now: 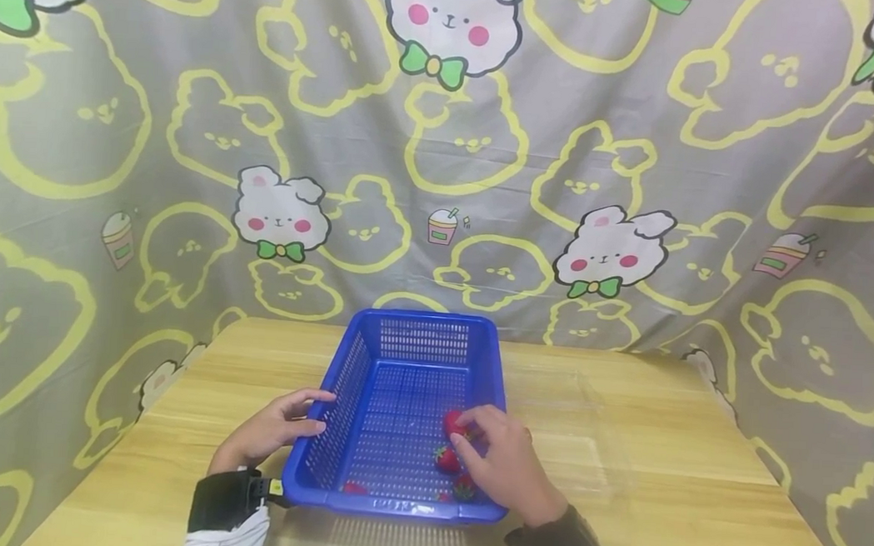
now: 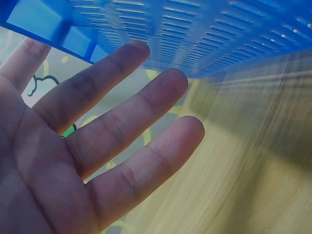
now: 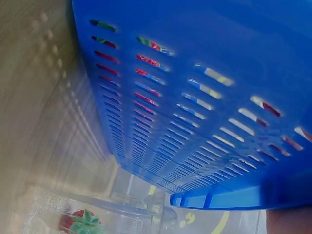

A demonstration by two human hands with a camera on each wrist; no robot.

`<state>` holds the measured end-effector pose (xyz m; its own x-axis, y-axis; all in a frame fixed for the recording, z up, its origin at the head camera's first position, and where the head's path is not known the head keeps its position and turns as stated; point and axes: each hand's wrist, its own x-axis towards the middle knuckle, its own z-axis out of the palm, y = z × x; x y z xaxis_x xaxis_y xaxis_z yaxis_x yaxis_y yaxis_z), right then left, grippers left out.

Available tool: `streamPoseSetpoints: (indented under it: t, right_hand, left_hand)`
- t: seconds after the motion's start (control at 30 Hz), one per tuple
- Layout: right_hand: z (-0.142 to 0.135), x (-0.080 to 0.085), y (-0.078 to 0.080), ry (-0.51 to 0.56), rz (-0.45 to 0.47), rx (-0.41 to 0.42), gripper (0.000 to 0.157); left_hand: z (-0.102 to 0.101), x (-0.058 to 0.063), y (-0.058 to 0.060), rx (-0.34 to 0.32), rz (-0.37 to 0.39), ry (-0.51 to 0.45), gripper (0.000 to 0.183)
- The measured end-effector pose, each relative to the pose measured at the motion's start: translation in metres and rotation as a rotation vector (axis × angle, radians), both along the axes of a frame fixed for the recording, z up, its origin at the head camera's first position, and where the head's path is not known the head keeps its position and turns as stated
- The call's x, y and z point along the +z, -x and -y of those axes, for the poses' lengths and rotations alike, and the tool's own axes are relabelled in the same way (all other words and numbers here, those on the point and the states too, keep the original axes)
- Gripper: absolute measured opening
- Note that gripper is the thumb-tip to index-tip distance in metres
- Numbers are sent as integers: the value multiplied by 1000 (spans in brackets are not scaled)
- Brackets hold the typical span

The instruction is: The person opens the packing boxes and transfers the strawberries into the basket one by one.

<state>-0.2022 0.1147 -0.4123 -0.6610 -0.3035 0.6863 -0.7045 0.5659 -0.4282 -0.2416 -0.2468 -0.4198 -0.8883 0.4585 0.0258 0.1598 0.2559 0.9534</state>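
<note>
A blue plastic basket [image 1: 408, 507] with slotted walls stands on the table. My left hand [image 1: 275, 428] is at its left rim, index finger and thumb touching it. In the left wrist view the other fingers [image 2: 129, 129] stretch out straight beneath the rim. Over the basket's right side, my right hand [image 1: 508, 459] pinches a red strawberry [image 1: 454, 424] between thumb and fingers. Below that lies another strawberry [image 1: 447, 460], leaves showing. More strawberries [image 1: 463, 487] lie along the near end, partly hidden by the wall. Red shows through the slots in the right wrist view.
A clear plastic container [image 1: 583, 461] stands right of the basket. In the right wrist view a strawberry [image 3: 85, 223] shows in it. The wooden table [image 1: 703, 465] meets a patterned curtain [image 1: 487, 184] at the back and sides. Black straps [image 1: 223, 500] circle both wrists.
</note>
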Motion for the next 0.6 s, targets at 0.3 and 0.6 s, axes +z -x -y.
streamPoseSetpoints:
  t: [0.3,0.6]
  right_hand:
    - [0,1,0,-13,-19,1,14]
    - [0,1,0,-23,-8,-12,15]
  left_hand:
    - [-1,1,-1,11,0,9,51]
    - [-1,2,0,7,-4,10,51]
